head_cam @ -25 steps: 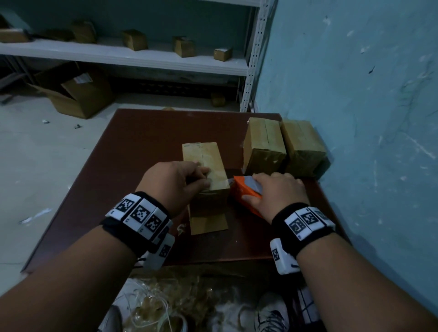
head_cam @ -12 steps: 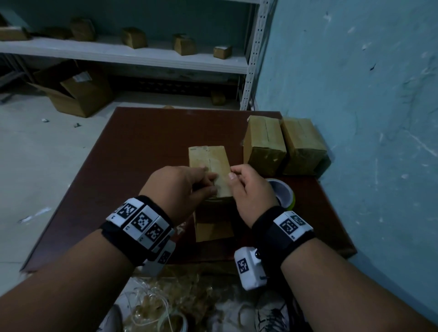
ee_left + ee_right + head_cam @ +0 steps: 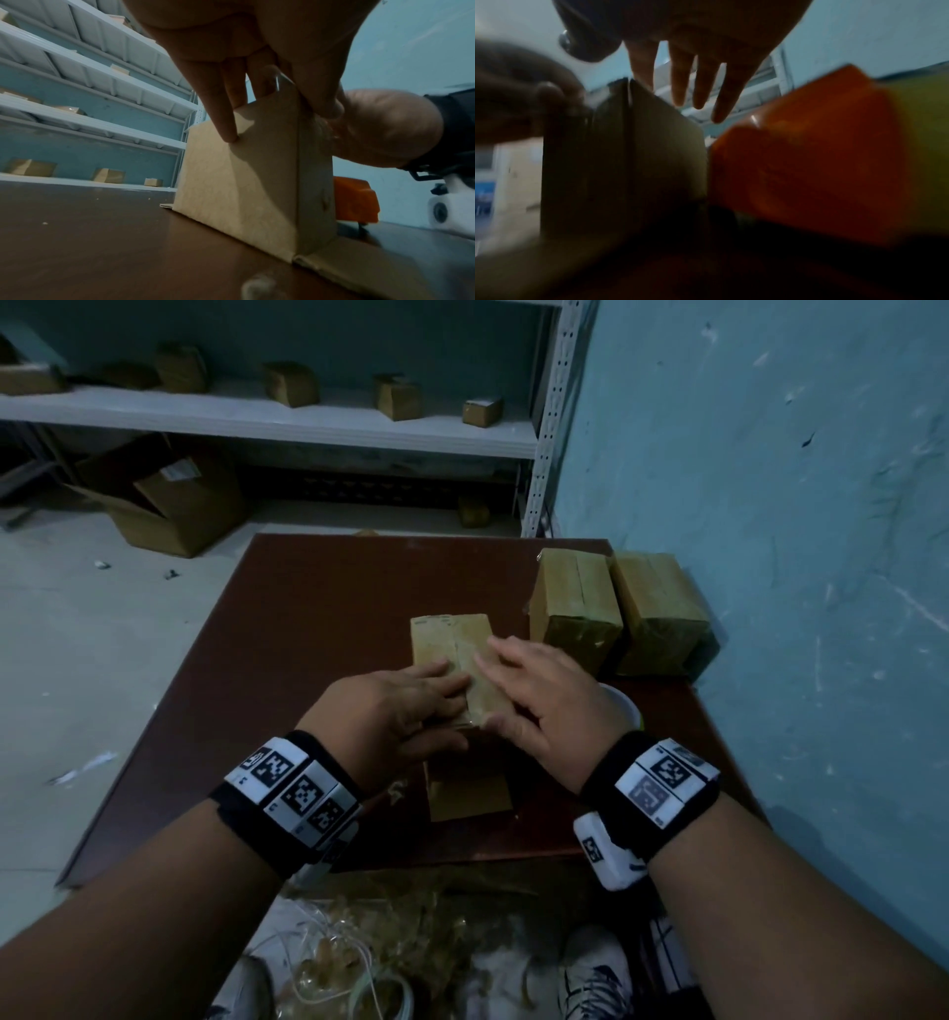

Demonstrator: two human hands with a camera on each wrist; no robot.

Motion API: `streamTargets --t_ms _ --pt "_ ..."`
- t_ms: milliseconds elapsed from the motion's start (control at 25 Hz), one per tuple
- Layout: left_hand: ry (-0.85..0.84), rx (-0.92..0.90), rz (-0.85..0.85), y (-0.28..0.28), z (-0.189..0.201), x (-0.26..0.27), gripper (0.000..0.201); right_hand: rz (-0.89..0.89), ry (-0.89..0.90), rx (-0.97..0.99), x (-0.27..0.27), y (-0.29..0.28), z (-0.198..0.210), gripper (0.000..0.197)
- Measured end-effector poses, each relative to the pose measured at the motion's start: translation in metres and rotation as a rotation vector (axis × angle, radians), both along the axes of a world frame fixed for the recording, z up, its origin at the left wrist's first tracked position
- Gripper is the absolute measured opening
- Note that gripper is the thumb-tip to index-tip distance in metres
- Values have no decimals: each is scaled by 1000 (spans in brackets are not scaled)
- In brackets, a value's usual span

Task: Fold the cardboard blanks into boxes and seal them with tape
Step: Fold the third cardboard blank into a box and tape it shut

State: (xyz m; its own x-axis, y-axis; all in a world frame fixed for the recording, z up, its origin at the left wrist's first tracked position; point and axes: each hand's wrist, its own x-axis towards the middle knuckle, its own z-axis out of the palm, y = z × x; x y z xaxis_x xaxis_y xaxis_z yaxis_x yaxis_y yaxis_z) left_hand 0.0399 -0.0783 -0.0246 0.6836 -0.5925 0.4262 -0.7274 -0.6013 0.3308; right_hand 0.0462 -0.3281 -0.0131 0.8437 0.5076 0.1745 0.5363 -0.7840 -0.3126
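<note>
A small cardboard box (image 3: 448, 634) stands in the middle of the brown table (image 3: 318, 618), its top flaps folded down. One bottom flap (image 3: 470, 796) lies flat towards me. My left hand (image 3: 411, 698) presses straight fingers on the left top flap, with the thumb at the near face; the little finger (image 3: 228, 130) runs down the box's side (image 3: 244, 182). My right hand (image 3: 534, 680) lies flat on the right top flap, its fingers (image 3: 695, 85) spread and straight. The orange tape dispenser (image 3: 356, 194) sits on the table just right of the box, its white roll (image 3: 624, 706) showing under my right wrist.
Two taped boxes (image 3: 577, 608) (image 3: 660, 613) stand against the blue wall at the table's right rear. A white shelf (image 3: 267, 415) with several small boxes runs behind. An open carton (image 3: 169, 505) lies on the floor. Loose plastic scraps (image 3: 359, 947) lie by my feet.
My right hand let go of the orange tape dispenser and moved left onto the box top. Both hands went from pinching the flaps to lying flat on them.
</note>
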Motion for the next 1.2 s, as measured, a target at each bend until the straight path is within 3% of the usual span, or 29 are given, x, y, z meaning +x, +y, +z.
streamTargets --t_ms 160,320,480,560,720,920,1120,1200 --pt "67 -6 44 8 -5 4 57 67 103 -35 5 0 -14 79" --pt "104 -26 46 9 -10 6 52 48 116 21 4 0 -13 82" --pt "71 -40 50 5 -10 4 49 -57 251 -99 -3 11 -13 94" --pt "107 -71 49 4 -9 3 45 -154 351 -5 -8 22 -19 97" --pt "308 -202 123 -5 -1 -3 53 -259 416 247 -12 34 -22 83" --pt "668 -559 296 -25 6 -14 95 -282 463 418 -12 35 -13 79" --pt "890 -1010 472 -55 9 -18 93 -342 590 636 -18 45 -9 81" --pt "910 -1045 547 -58 4 -10 100 -380 598 701 -20 47 -7 88"
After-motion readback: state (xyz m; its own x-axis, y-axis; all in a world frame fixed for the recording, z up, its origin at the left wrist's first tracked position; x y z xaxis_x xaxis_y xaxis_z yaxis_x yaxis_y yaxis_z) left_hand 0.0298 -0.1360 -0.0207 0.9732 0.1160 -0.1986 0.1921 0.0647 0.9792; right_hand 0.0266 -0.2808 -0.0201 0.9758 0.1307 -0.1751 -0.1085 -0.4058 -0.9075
